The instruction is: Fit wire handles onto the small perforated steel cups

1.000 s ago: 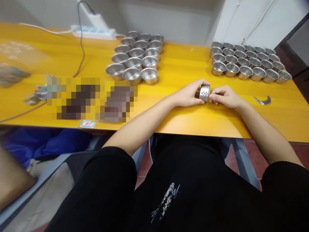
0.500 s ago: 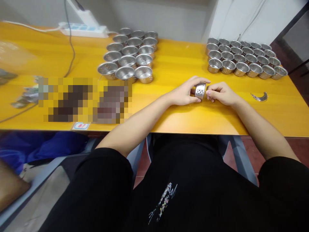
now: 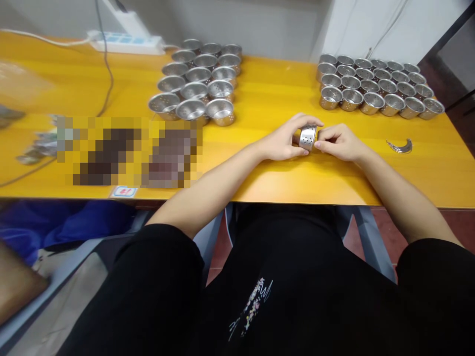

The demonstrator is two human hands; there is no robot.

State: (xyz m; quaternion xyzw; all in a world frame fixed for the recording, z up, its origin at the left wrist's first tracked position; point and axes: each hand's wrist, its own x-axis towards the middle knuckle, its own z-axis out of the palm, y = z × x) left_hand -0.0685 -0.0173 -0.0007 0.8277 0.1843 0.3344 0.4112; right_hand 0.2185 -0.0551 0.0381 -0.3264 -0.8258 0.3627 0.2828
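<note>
A small perforated metal cup (image 3: pixel 307 138) lies tipped on its side between the thumb and fingers of my left hand (image 3: pixel 282 140), its holed wall showing. My right hand (image 3: pixel 339 142) is close against the cup's right side, thumb and fingers pinched together. Whatever that pinch holds is too small to name. To the right of my right hand, a little bunch of thin curved metal pieces (image 3: pixel 403 147) rests on the yellow table (image 3: pixel 274 185).
Rows of perforated metal cups (image 3: pixel 374 102) stand upright at the back right, and another group of cups (image 3: pixel 190 110) at the back left. A white power strip (image 3: pixel 128 43) with cables lies behind. Two blurred-out dark items are on the left. Another person's limb (image 3: pixel 18 282) shows lower left.
Both hands stay at almost the same spot with the cup. My right fingertips have come slightly nearer the cup. The whole view has shifted a little.
</note>
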